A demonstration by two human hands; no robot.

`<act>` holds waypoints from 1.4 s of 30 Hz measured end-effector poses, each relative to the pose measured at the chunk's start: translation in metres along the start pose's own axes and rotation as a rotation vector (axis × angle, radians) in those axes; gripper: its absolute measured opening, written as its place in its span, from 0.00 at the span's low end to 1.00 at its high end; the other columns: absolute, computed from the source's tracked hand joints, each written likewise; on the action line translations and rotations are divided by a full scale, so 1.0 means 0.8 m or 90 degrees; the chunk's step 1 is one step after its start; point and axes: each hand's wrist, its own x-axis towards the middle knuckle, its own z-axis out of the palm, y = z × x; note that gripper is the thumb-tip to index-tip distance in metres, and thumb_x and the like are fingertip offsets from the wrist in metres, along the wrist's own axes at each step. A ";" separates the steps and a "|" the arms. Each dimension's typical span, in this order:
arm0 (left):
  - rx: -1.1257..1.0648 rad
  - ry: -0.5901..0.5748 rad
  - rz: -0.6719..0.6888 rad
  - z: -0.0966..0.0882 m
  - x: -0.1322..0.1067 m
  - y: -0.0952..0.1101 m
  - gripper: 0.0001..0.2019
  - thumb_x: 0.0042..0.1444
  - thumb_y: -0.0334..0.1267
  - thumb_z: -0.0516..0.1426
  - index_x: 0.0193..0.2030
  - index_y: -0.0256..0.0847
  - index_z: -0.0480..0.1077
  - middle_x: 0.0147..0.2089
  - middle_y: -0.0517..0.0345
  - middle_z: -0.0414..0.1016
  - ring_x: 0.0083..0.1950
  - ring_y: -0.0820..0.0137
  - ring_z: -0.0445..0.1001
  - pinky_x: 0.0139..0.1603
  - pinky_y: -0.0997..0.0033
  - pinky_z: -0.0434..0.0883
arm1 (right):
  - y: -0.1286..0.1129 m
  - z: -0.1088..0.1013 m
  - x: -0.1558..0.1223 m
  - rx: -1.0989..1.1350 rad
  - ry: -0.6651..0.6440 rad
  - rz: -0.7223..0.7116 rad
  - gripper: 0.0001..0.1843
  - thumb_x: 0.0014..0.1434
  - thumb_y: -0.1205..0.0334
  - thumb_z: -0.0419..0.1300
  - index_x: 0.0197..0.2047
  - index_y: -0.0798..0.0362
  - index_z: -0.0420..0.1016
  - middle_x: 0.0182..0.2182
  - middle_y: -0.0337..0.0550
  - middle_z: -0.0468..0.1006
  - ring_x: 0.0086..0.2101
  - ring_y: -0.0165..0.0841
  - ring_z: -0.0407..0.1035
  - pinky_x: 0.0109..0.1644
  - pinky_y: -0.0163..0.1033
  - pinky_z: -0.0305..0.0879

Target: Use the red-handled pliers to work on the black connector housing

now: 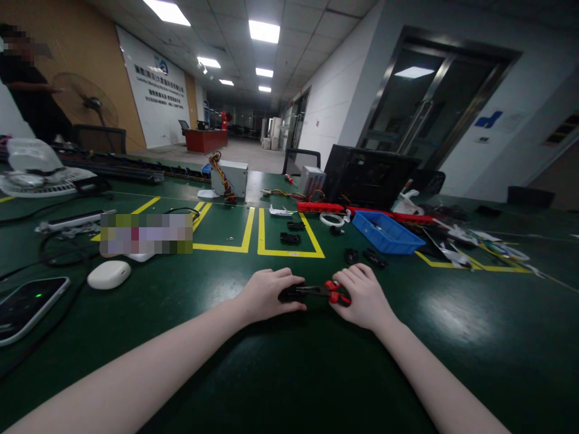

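pinched in the left hand (270, 295) is a small black part (288, 294); the right hand (364, 296) grips red-handled needle-nose pliers (322, 290), their tips at that part.

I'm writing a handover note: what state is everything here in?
Left hand: holding the black part
Right hand: holding the pliers
Pliers: jaws' opening unclear
Blue bin: upright, open-topped
White case: shut
Dark-screened device: green light lit
Ceiling lights: on
Fan: running or not, unclear
Glass door: appears shut
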 end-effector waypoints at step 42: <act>-0.312 -0.013 -0.047 -0.008 0.002 -0.005 0.14 0.60 0.44 0.60 0.49 0.39 0.76 0.40 0.57 0.79 0.37 0.70 0.76 0.37 0.74 0.69 | -0.006 0.000 -0.004 0.078 -0.018 0.027 0.12 0.51 0.61 0.60 0.40 0.51 0.69 0.35 0.45 0.75 0.36 0.37 0.70 0.39 0.42 0.67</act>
